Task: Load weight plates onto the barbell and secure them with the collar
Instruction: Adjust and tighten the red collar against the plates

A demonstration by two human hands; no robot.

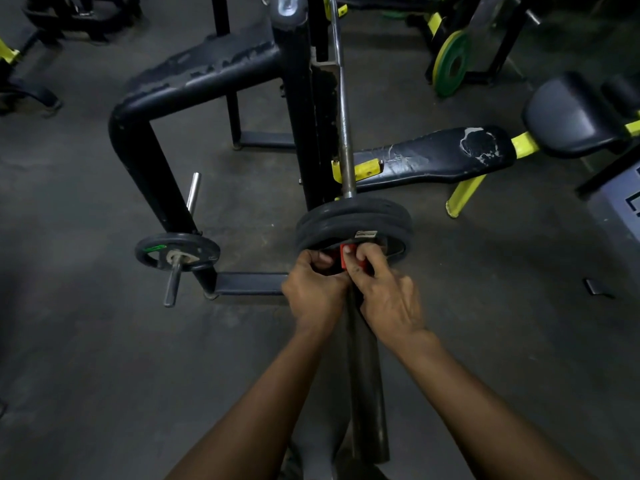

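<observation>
A steel barbell (pixel 343 109) rests on the black rack, its thick sleeve (pixel 367 386) pointing toward me. Two black weight plates (pixel 353 216) sit side by side on the sleeve. Right against the near plate is a red collar (pixel 346 258), around the sleeve. My left hand (pixel 315 292) grips the collar from the left with curled fingers. My right hand (pixel 388 296) pinches it from the right, thumb on the red part. Much of the collar is hidden by my fingers.
A small black plate (pixel 176 252) hangs on a storage peg of the rack (pixel 207 77) at the left. A worn black bench (pixel 433 161) with yellow frame lies to the right. A green-rimmed plate (pixel 450 64) stands at the back right. Grey floor surrounds me.
</observation>
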